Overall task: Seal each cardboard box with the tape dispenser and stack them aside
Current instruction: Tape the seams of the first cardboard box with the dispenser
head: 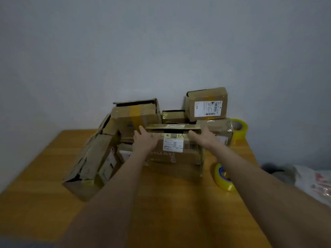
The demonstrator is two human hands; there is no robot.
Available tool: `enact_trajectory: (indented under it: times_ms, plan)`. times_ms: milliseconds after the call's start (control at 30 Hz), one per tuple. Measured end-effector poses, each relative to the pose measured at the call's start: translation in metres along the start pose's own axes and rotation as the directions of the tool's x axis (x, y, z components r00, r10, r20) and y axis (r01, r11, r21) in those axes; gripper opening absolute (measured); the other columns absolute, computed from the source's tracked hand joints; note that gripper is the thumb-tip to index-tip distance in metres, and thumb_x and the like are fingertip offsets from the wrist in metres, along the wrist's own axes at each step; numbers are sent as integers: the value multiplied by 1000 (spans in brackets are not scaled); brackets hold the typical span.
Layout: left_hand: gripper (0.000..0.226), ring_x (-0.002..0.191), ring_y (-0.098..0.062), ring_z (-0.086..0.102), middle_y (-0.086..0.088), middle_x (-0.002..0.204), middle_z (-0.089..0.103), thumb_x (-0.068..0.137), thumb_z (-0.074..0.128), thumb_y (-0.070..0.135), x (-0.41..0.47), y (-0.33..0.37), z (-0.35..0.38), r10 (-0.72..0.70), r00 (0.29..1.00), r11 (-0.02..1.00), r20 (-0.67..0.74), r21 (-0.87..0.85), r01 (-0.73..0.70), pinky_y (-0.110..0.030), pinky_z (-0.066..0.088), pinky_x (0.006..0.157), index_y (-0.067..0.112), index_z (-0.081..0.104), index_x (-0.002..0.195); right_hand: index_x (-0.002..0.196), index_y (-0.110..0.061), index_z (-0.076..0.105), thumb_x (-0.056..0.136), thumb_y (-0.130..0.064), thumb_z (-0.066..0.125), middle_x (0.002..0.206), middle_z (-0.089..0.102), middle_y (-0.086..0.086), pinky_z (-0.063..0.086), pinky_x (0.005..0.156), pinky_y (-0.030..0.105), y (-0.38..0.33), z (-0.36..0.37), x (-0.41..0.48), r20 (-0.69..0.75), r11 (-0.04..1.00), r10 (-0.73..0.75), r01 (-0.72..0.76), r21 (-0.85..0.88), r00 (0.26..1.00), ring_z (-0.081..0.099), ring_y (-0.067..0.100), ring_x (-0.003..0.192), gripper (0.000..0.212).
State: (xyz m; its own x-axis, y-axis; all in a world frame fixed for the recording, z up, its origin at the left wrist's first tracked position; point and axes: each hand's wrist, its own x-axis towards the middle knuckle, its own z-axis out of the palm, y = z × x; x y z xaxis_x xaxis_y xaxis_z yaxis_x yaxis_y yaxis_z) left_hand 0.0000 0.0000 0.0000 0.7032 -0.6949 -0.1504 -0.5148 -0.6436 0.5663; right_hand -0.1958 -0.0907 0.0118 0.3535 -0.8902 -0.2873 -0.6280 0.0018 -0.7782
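Observation:
A brown cardboard box (174,151) with a white shipping label stands in the middle of the wooden table (170,203), its top flaps slightly apart. My left hand (146,139) lies flat against the box's upper left side with straight fingers. My right hand (206,137) presses the upper right side the same way. A roll of yellow tape (223,177) lies on the table to the right of the box, partly behind my right forearm. A second yellow tape roll (239,128) stands at the back right.
Several other cardboard boxes are piled against the grey wall: a collapsed heap (95,158) at the left, a large open box (138,115) behind, and a labelled box (206,104) stacked at the back right. Crumpled plastic and cloth (304,178) lie beyond the table's right edge.

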Motion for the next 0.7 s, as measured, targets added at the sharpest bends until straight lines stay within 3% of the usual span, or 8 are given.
enact_trajectory:
  times_ms: [133,267,333,400,567,700]
  plan:
    - [91,144,-36,14,-16,159,4,92,53,50,8,0,4,-69,998,989,-3,-134,68,-51,26,113,12,-4,152,150,-11,26,96,-49,48,144,45,18,42,104,49,1,3,12,4,986,39,-39,160,999,47,36,128,70]
    - [85,137,-36,32,-17,153,28,92,56,45,11,7,6,-109,993,954,39,-277,115,-47,35,106,10,8,153,143,-7,37,97,-53,43,138,50,17,43,91,42,1,8,20,-16,980,82,-77,185,997,49,33,121,66]
    - [76,131,-34,40,-16,146,38,93,56,41,10,11,5,-84,996,943,-24,-324,72,-43,40,100,7,20,150,144,-7,38,95,-56,43,139,49,16,41,102,47,2,7,23,-41,971,107,-96,217,993,47,35,125,69]
    - [69,126,-32,45,-16,140,45,93,57,38,6,18,1,-39,991,951,-131,-310,-4,-37,42,91,6,26,146,138,-8,45,94,-57,43,135,53,15,41,103,51,2,6,24,-72,965,120,-100,244,990,50,35,121,66]
    - [72,128,-29,43,-14,142,41,91,60,37,-1,25,-13,26,967,945,-253,-308,-106,-34,41,92,8,27,148,119,-4,53,91,-59,46,117,60,15,49,91,47,-2,-2,17,-168,927,180,-109,360,969,58,33,102,62]
    - [76,123,-31,46,-13,137,45,86,66,44,-10,6,-30,-112,976,905,-188,-425,22,-39,43,93,6,33,143,112,-4,54,90,-60,49,109,59,14,50,81,43,-4,-3,2,-231,927,187,-93,365,955,57,28,90,61]
